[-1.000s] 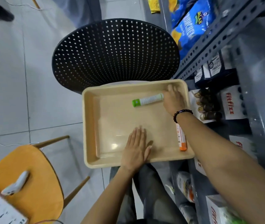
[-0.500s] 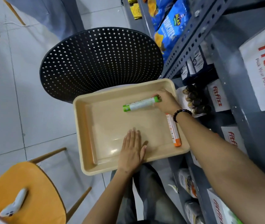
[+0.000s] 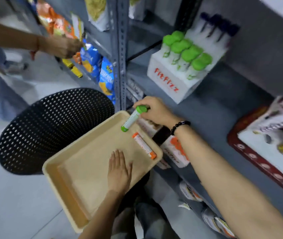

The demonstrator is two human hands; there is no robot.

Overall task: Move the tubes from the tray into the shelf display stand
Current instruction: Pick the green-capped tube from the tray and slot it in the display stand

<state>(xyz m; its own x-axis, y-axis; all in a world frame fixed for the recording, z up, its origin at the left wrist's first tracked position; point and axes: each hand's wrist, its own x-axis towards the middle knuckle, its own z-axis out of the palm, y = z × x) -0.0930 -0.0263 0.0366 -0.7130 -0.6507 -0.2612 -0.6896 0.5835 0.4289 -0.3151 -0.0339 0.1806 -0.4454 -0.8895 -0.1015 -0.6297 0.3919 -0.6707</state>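
My right hand (image 3: 154, 110) grips the green-capped tube (image 3: 131, 119) by its top end, lifted above the far corner of the beige tray (image 3: 65, 187). An orange-capped tube (image 3: 143, 145) lies along the tray's right wall. My left hand (image 3: 119, 171) rests flat, fingers together, on the tray floor. On the shelf above stands the white fitfizz display stand (image 3: 168, 83) holding several green-capped tubes (image 3: 187, 52) and, behind them, dark-capped ones (image 3: 220, 26).
A black perforated round stool (image 3: 51, 128) sits left of the tray. Grey metal shelf posts (image 3: 120, 54) rise beside snack bags (image 3: 102, 75). Another person's arm (image 3: 34, 42) reaches to the snacks at upper left. More boxes (image 3: 275, 131) fill the shelf at right.
My right hand has taken hold of the green tube and raised it off the tray toward the shelf. The view has tilted up, showing the display stand. My left hand stays flat.
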